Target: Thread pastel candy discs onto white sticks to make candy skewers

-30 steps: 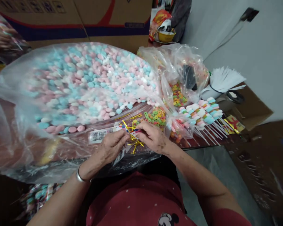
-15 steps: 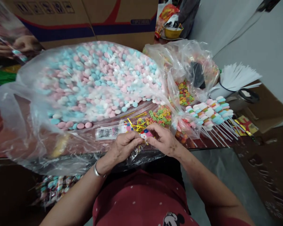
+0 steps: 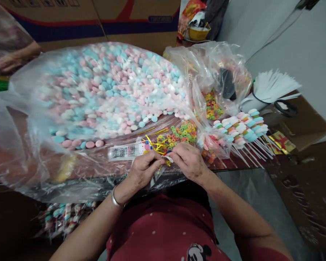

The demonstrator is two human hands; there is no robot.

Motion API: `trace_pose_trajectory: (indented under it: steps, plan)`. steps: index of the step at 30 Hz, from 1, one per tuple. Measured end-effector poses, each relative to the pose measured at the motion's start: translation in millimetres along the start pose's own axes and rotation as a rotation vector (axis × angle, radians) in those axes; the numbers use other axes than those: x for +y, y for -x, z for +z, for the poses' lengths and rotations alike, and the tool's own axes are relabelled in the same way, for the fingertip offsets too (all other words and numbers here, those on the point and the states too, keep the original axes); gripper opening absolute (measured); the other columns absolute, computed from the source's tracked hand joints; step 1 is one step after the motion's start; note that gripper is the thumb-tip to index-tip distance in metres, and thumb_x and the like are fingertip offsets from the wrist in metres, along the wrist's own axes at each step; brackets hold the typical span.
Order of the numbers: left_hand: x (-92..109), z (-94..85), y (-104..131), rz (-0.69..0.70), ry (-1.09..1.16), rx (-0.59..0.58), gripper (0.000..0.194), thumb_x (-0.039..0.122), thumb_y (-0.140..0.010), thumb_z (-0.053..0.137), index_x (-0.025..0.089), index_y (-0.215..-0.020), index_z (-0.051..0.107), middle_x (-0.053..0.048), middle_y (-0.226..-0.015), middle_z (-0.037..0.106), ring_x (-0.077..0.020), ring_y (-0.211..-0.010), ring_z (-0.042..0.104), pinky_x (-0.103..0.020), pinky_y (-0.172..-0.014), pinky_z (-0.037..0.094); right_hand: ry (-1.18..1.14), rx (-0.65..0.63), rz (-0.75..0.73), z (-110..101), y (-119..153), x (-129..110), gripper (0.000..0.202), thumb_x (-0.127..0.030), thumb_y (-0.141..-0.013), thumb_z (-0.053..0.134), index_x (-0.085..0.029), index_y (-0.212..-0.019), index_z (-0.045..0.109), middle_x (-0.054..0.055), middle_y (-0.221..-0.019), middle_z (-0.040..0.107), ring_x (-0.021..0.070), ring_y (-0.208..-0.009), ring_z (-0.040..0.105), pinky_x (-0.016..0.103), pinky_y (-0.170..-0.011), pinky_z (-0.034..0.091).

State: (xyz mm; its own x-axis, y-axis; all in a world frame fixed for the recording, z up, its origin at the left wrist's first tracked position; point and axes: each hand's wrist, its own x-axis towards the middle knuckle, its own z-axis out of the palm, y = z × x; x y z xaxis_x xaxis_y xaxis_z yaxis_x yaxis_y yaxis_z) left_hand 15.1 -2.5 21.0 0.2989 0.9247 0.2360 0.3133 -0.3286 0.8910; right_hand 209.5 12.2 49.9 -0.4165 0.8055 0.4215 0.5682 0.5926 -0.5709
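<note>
My left hand and my right hand meet at the table's front edge, both with fingers pinched together. Between them is a small printed plastic bag; a bit of its white, dotted end shows, and the rest is mostly covered by my fingers. Clear film hangs below my left hand. Just beyond my fingertips lie gold twist ties. A stack of clear printed bags with a dotted end rests beside my left hand. Ring-shaped gummies in several colours lie behind my right hand.
A large clear bag of pink, blue and white marshmallows covers the table's middle. To the right are marshmallow skewers, a mug of white sticks and a dark phone-like object. Another person's hand is far left.
My right hand's fingers have closed in and turned down over the bag's dotted end, which shows less now. The other person's hand has shifted, and the candy stick it held is out of sight.
</note>
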Motion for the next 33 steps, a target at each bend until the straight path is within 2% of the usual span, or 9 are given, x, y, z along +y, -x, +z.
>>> trace_pose_trajectory:
  steps: [4,7,10,18,22,25,28,30,33]
  plan:
    - [3,0.2,-2,0.040,-0.021,-0.023,0.027,0.035,-0.094,0.054,0.018,-0.077,0.066,0.001,-0.063,0.062,-0.0107,-0.056,0.053,-0.021,-0.057,0.044,-0.055,-0.011,0.010,-1,3,0,0.032,-0.033,-0.098,0.045,-0.021,-0.069,0.050,0.000,-0.066,0.053,0.0141,-0.067,0.049,0.027,-0.066,0.039]
    - [1,2.2,-2,0.010,0.011,-0.037,0.030,0.038,-0.095,0.051,0.019,-0.077,0.067,0.001,-0.064,0.062,-0.0113,-0.057,0.053,-0.022,-0.057,0.044,-0.159,-0.074,0.093,-5,5,-2,0.019,-0.038,-0.090,0.059,-0.020,-0.086,0.056,0.001,-0.079,0.060,0.0133,-0.072,0.053,0.025,-0.066,0.042]
    - [-2,4.4,-1,-0.012,0.049,-0.038,0.030,0.037,-0.094,0.052,0.019,-0.078,0.068,0.000,-0.066,0.063,-0.0121,-0.059,0.055,-0.023,-0.058,0.046,-0.209,-0.114,0.159,-7,8,-5,0.023,-0.037,-0.084,0.067,-0.019,-0.095,0.057,0.001,-0.086,0.062,0.0133,-0.075,0.055,0.025,-0.067,0.044]
    - [-8,8.8,0,0.066,0.125,-0.041,0.023,0.033,-0.093,0.056,0.020,-0.089,0.075,-0.003,-0.080,0.074,-0.0139,-0.068,0.065,-0.024,-0.065,0.052,-0.199,-0.033,0.143,1,17,-8,0.005,-0.025,-0.092,0.055,-0.020,-0.091,0.058,0.002,-0.085,0.065,0.0146,-0.081,0.059,0.028,-0.076,0.046]
    - [-10,6.9,3,0.043,0.080,-0.020,0.019,0.030,-0.091,0.059,0.021,-0.090,0.076,-0.003,-0.078,0.075,-0.0134,-0.065,0.065,-0.023,-0.061,0.052,-0.189,0.003,0.180,-1,23,-12,0.046,-0.032,-0.085,0.066,-0.020,-0.125,0.048,0.004,-0.098,0.065,0.0148,-0.081,0.061,0.028,-0.075,0.049]
    - [-14,3.5,6,-0.005,0.027,0.000,0.016,0.029,-0.088,0.062,0.020,-0.090,0.076,-0.004,-0.082,0.077,-0.0146,-0.066,0.067,-0.023,-0.062,0.054,-0.028,0.135,0.137,-20,33,-3,0.041,-0.034,-0.088,0.063,-0.021,-0.124,0.050,0.006,-0.101,0.065,0.0160,-0.081,0.061,0.030,-0.075,0.050]
    - [-17,-0.9,8,-0.059,-0.005,0.022,0.020,0.033,-0.086,0.065,0.018,-0.091,0.077,-0.006,-0.087,0.078,-0.0177,-0.074,0.071,-0.026,-0.068,0.056,0.288,0.415,0.197,-61,55,22,0.012,-0.025,-0.095,0.049,-0.023,-0.103,0.058,0.005,-0.090,0.065,0.0184,-0.084,0.061,0.033,-0.077,0.048]
    - [-17,-3.2,9,-0.104,-0.021,0.022,0.024,0.037,-0.085,0.064,0.017,-0.090,0.077,-0.007,-0.088,0.078,-0.0190,-0.076,0.071,-0.027,-0.070,0.057,0.528,0.522,0.279,-92,74,43,0.011,-0.025,-0.094,0.050,-0.022,-0.095,0.060,0.006,-0.088,0.065,0.0206,-0.084,0.059,0.034,-0.076,0.046]
    - [-13,-4.4,7,-0.152,-0.032,0.019,0.029,0.043,-0.083,0.064,0.017,-0.088,0.078,-0.006,-0.085,0.078,-0.0183,-0.073,0.071,-0.026,-0.068,0.056,0.852,0.423,0.407,-122,104,69,0.016,-0.026,-0.092,0.050,-0.020,-0.084,0.062,0.008,-0.082,0.065,0.0246,-0.083,0.055,0.037,-0.078,0.043]
